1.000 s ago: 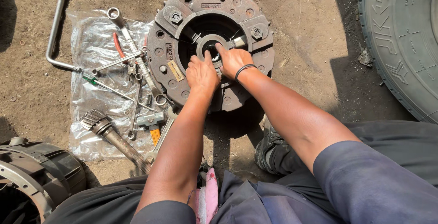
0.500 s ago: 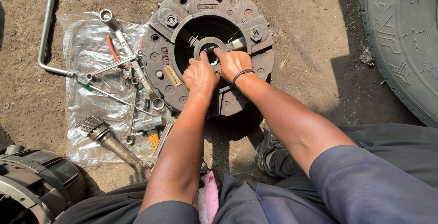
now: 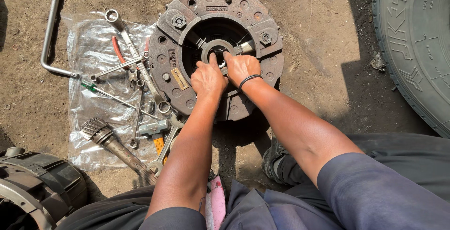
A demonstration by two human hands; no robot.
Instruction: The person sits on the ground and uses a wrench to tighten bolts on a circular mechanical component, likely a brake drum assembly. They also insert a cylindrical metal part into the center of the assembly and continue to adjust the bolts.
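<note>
A round rusty clutch pressure plate [image 3: 262, 19] lies flat on the dirt, with bolts around its rim and a dark open centre. In that centre sits a small metal ring [image 3: 216, 46]. My left hand [image 3: 207, 77] rests over the plate's near side, its fingers reaching onto the ring. My right hand [image 3: 241, 67], with a black band on the wrist, presses its fingertips on the ring's right side. Both hands touch the ring; neither lifts it.
A clear plastic sheet [image 3: 86, 47] at the left holds several spanners, red pliers [image 3: 118, 49], a hammer [image 3: 155, 131] and a splined shaft [image 3: 117, 148]. A bent steel bar [image 3: 49, 33] lies beyond. A large tyre [image 3: 415, 47] stands at right, a dark housing [image 3: 33, 188] at bottom left.
The view has shifted slightly. Both hands stay on the centre ring, their fingers barely moved.
</note>
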